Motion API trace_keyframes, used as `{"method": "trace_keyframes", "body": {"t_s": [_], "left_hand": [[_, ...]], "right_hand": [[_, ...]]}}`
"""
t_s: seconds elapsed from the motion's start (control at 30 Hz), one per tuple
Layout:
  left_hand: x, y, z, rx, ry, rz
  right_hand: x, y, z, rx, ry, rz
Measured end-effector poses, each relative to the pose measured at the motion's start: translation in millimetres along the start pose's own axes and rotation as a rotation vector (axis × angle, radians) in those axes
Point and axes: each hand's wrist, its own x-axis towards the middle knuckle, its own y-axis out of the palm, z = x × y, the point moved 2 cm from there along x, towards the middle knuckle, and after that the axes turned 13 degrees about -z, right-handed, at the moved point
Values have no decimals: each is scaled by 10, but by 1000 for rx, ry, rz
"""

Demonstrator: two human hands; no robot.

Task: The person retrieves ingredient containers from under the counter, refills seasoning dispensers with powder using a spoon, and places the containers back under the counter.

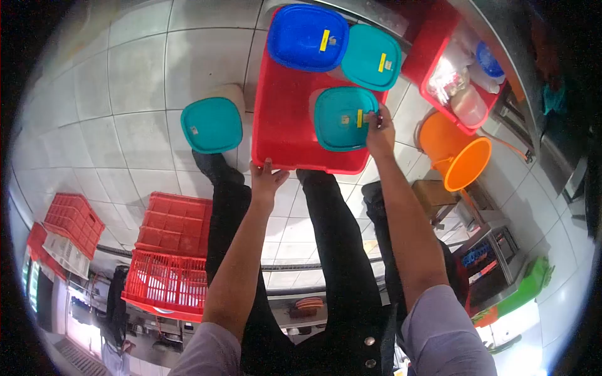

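Note:
A red plastic crate (282,122) stands on the tiled floor in front of me. My left hand (268,183) is closed on its near left rim, fingers over the edge. Inside the crate, a tub with a teal lid (335,125) and yellow label sits at the right. My right hand (381,135) grips that tub's right edge; a small dark thing shows at the fingers, too small to name. Beyond it are a tub with a blue lid (301,37) and another with a teal lid (379,50), both labelled yellow.
One more teal-lidded tub (213,128) stands on the floor left of the crate. To the right are an orange bucket (464,160) and a red bin (429,88) of bagged goods. Red slatted crates (172,225) lie at lower left. A person's dark-clothed leg is close by.

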Motion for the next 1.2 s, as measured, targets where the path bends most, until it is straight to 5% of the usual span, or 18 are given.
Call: {"method": "trace_keyframes", "body": {"t_s": [0.1, 0.13, 0.23, 0.27, 0.37, 0.43, 0.5, 0.6, 0.73, 0.9, 0.97, 1.2], "left_hand": [[106, -101, 128, -52, -92, 42], [-31, 48, 23, 29, -93, -119], [-114, 47, -45, 96, -43, -15], [-106, -5, -55, 90, -48, 34], [99, -246, 110, 54, -71, 185], [24, -133, 31, 194, -75, 111], [-59, 24, -46, 175, -105, 31], [-92, 153, 39, -23, -192, -40], [-118, 305, 149, -178, -286, -4], [-215, 364, 269, -352, -349, 109], [-315, 347, 275, -355, -203, 130], [-618, 0, 169, -278, -173, 89]], "right_hand": [[34, -93, -1, -34, 24, -13], [18, -141, 42, -92, 3, -38], [-158, -248, 286, -404, -371, -300], [-172, -295, 475, -504, -723, -407], [-286, -2, 704, -54, -355, -104], [-272, 552, 995, 329, 428, 156], [-217, 950, 1452, 490, 802, 283], [40, 1437, 1462, 551, 692, 122], [57, 1311, 1233, 720, 687, 255], [-78, 102, 1069, 924, 829, 530], [-174, -308, 1046, 959, 814, 656], [-636, -1396, 1508, 847, 786, 587]]}}
